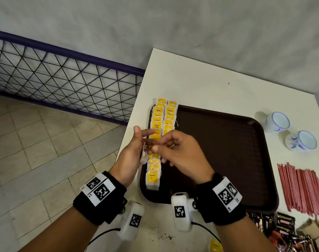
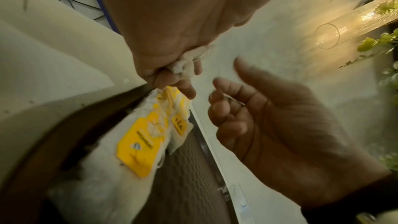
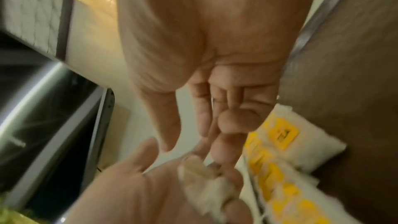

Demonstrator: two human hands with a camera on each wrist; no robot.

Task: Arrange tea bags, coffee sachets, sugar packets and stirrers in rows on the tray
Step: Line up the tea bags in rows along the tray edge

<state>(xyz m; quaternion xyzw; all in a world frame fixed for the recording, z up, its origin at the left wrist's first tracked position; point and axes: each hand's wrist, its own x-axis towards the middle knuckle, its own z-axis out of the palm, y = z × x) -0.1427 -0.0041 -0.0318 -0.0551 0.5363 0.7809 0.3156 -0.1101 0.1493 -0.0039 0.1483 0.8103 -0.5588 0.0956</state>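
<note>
A dark brown tray [image 1: 218, 151] lies on the white table [image 1: 209, 79]. Two rows of tea bags with yellow tags [image 1: 157, 117] run along its left side. My left hand [image 1: 140, 142] hovers over the near part of those rows and holds a crumpled white tea bag [image 1: 143, 158] against its palm with curled fingers. The same tea bag [image 2: 182, 65] shows in the left wrist view. My right hand [image 1: 166, 142] is close beside it, fingers loosely curled and thumb apart. One right fingertip reaches the held tea bag [image 3: 204, 181]. Whether the right hand holds the string is unclear.
Red stirrers [image 1: 299, 188] lie in a bunch right of the tray. Dark coffee sachets [image 1: 282, 226] and brown sugar packets [image 1: 311, 228] are heaped at the near right. Two white-and-blue cups [image 1: 277, 122] lie at the far right. A loose tea bag [image 1: 215, 245] lies near the table's front. A mesh railing [image 1: 64, 79] stands left.
</note>
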